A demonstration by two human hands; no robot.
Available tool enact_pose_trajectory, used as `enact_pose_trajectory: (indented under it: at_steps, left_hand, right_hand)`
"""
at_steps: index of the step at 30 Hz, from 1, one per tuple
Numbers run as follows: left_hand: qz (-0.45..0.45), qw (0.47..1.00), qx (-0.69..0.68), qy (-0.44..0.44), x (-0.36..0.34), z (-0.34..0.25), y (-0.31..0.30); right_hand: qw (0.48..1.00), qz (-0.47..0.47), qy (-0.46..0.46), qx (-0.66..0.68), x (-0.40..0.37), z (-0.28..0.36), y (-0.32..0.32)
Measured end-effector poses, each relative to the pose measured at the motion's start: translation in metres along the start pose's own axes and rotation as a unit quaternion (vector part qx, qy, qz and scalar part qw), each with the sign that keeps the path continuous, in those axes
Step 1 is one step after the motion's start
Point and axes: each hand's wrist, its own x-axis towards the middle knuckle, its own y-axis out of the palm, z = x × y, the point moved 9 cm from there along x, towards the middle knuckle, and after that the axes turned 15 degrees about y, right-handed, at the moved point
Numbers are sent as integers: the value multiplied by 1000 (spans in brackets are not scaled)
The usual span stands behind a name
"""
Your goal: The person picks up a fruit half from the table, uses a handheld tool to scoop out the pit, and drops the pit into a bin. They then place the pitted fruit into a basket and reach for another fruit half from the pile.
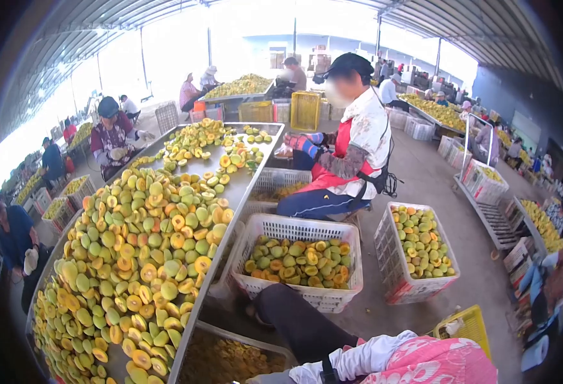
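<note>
Along the bottom edge a pale sleeve (339, 363) with a black band at the wrist reaches leftward; it appears to be my right arm. Only a sliver of my right hand (270, 379) shows, its fingers cut off by the frame. My left hand is out of view. Nearest to the right hand is a crate of brownish scraps or pits (230, 358), below the table's edge. Green and orange halved fruit, apricots by their look (144, 243), lie heaped on the metal table (227, 160). A dark trouser leg (304, 326) stretches beside the crates.
A white crate of fruit (297, 224) stands beside the table, another crate (393, 256) to its right. A yellow crate (473, 326) sits lower right. A co-worker in a red apron (342, 144) sits close by; another person (112, 137) works across the table. More tables and crates fill the shed.
</note>
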Motion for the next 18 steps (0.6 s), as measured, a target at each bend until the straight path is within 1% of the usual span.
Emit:
enact_pose_trajectory:
  at_steps: [1, 2, 4, 5, 6, 7, 8, 9, 10, 11, 12, 13, 14, 15, 16, 17, 18]
  left_hand:
    - [0, 999, 47, 7, -1, -6, 3]
    - [33, 993, 106, 50, 1, -23, 14]
    - [54, 981, 175, 57, 1, -20, 7]
    - [63, 983, 159, 70, 2, -15, 5]
    - [69, 984, 146, 81, 1, -11, 3]
    - [63, 977, 178, 94, 2, -18, 8]
    - [53, 969, 216, 105, 6, -27, 16]
    - [43, 965, 242, 95, 9, -29, 14]
    - [29, 959, 268, 87, 14, -26, 11]
    - [-3, 979, 172, 112, 19, -21, 8]
    - [73, 913, 345, 206, 24, -59, 34]
    - [17, 945, 273, 179, 27, -61, 35]
    - [-35, 968, 193, 155, 26, -60, 29]
    - [-72, 995, 39, 61, 29, -47, 21]
    - [-102, 986, -126, -32, 27, -31, 23]
    - [-86, 996, -9, 6, 30, -33, 21]
    - [-84, 996, -13, 5, 28, -33, 25]
  right_hand:
    - [999, -45, -15, -26, -5, 6, -4]
    - [995, -86, -29, -51, -9, 8, -6]
    - [980, -115, -85, -139, -2, 11, -16]
    - [986, -121, -36, -106, -16, 16, -9]
    - [985, -114, -76, -103, 14, 1, -30]
    - [971, -158, -57, -170, -4, 9, -29]
    - [966, -140, -124, -177, 16, -3, -41]
    - [981, -170, -23, -88, -13, 13, -27]
    - [976, -188, -3, -107, -11, 11, -31]
    - [982, -166, -6, -90, -15, 16, -23]
    - [988, -135, 8, -71, -20, 21, -13]
    - [979, -152, -19, -138, -17, 24, -12]
    - [986, -128, -7, -105, -14, 20, -8]
    - [983, -137, 10, -120, -15, 23, -4]
    - [979, -155, 22, -134, -19, 24, -2]
    - [979, -154, 26, -133, -20, 23, 1]
    - [959, -189, -18, -208, -26, 33, 4]
